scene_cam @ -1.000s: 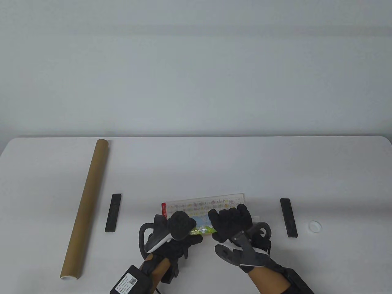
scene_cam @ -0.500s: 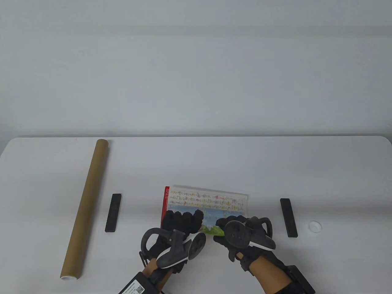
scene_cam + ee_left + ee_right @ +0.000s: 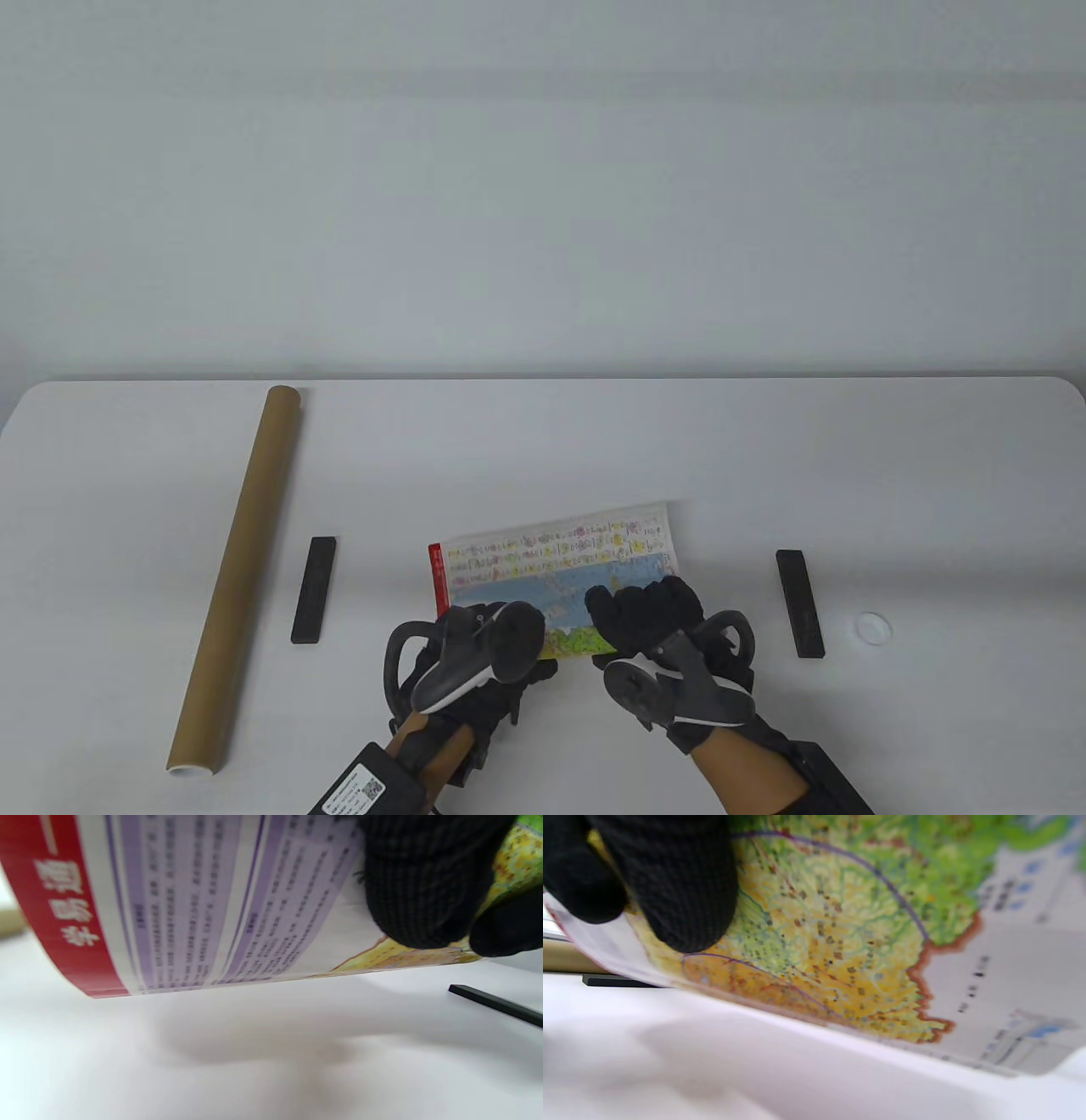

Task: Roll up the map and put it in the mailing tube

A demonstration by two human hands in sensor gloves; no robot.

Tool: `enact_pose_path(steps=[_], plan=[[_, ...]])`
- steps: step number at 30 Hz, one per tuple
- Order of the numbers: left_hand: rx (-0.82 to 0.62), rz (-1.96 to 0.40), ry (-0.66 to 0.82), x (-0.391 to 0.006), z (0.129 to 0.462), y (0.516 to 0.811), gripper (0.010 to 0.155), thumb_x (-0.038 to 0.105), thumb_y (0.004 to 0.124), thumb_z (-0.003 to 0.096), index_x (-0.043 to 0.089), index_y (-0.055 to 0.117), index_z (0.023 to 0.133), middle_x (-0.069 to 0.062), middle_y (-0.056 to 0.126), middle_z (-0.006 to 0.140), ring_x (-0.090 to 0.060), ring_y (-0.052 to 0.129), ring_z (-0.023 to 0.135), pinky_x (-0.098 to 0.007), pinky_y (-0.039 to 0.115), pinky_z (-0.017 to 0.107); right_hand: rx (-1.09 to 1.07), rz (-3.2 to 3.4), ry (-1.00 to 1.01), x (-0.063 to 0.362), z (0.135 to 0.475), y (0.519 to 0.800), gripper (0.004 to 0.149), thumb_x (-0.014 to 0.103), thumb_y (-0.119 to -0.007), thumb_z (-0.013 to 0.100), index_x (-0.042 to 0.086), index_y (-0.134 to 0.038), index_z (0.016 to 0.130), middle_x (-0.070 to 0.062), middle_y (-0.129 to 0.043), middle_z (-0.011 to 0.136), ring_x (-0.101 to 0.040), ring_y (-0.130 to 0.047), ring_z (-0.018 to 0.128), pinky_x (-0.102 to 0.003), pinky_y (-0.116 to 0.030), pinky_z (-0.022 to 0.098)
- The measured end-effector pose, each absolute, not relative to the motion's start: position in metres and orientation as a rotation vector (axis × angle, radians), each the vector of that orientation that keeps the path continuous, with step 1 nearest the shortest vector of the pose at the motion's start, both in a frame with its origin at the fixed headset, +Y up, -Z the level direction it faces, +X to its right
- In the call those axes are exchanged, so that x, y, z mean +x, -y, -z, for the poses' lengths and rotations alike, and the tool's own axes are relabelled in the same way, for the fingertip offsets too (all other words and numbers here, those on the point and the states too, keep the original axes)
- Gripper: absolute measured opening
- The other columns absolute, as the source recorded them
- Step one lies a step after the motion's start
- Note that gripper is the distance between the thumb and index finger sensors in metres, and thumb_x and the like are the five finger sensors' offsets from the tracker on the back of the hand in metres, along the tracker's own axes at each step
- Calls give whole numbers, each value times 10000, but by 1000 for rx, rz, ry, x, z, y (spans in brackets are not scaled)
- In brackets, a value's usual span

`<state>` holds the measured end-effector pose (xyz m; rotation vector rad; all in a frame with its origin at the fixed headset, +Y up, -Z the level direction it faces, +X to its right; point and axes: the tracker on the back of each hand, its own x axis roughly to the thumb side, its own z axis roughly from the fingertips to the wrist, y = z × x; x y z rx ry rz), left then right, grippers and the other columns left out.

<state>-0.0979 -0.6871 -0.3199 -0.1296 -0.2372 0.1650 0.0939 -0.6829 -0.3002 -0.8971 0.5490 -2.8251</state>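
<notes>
Since half a second ago, the map (image 3: 551,569) has turned a bit, so its far right corner now points toward 1 o'clock and more of the sheet shows. Both hands have shifted too, and their trackers have tipped.

Nearest, at 6 o'clock, the left hand (image 3: 475,654) and the right hand (image 3: 653,628) sit side by side on the near edge of the map. In the left wrist view, the left fingers (image 3: 424,887) curl over the paper and hold it. That edge is lifted off the table (image 3: 543,441) and bends into a curve. In the right wrist view, the right fingers (image 3: 670,882) press around the colored part in the same way. My guess is that two hands hold it so the roll starts even on both sides and does not go crooked.

A little farther out, two black bars lie flat on the table, one (image 3: 313,589) at 9 o'clock from the map and one (image 3: 800,603) at 3 o'clock. They look like weights set aside so the paper is free to roll. A small white cap (image 3: 872,627) lies just past the right bar.

Farthest, at 10 o'clock, the brown mailing tube (image 3: 237,577) lies well apart from the map, with its near end open. It waits there until the roll is ready.
</notes>
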Motion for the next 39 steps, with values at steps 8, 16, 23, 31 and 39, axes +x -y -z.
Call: enact_pose_path(steps=[8,16,23,31,39], plan=[[-173,-174,282,-96,321,695,567,654,927,329,402,861,832,77,953,657,-157,1018,582,-406,755,674,-891,2851,-404,92,306,685,577,435,-958,433,95,-859,890,-24,-923,588,-252,-974,421,-541,-804,467],[254,170,338,-71,294,681,722,643,909,336,448,665,987,101,825,887,-179,916,830,-454,647,770,-873,3274,-12,116,329,695,542,418,-949,448,65,-882,854,-37,-925,552,-254,-972,383,-547,-806,431],[276,200,308,-72,296,681,626,694,912,271,440,825,837,129,928,635,-94,1006,532,-363,774,653,-939,3251,-25,114,327,698,581,430,-948,454,60,-860,893,-59,-922,602,-294,-968,445,-575,-774,467],[-66,-86,254,-90,316,688,522,667,927,308,435,890,774,111,957,602,-112,1028,504,-356,795,629,-911,2883,-424,97,305,687,630,446,-948,446,104,-816,959,-103,-868,765,-369,-922,630,-624,-694,570],[-191,-222,262,-100,323,695,499,642,933,326,416,912,770,105,966,679,-172,1021,623,-395,753,680,-910,2755,-515,87,297,683,570,441,-951,440,131,-858,909,-74,-888,701,-314,-942,550,-591,-735,551]])
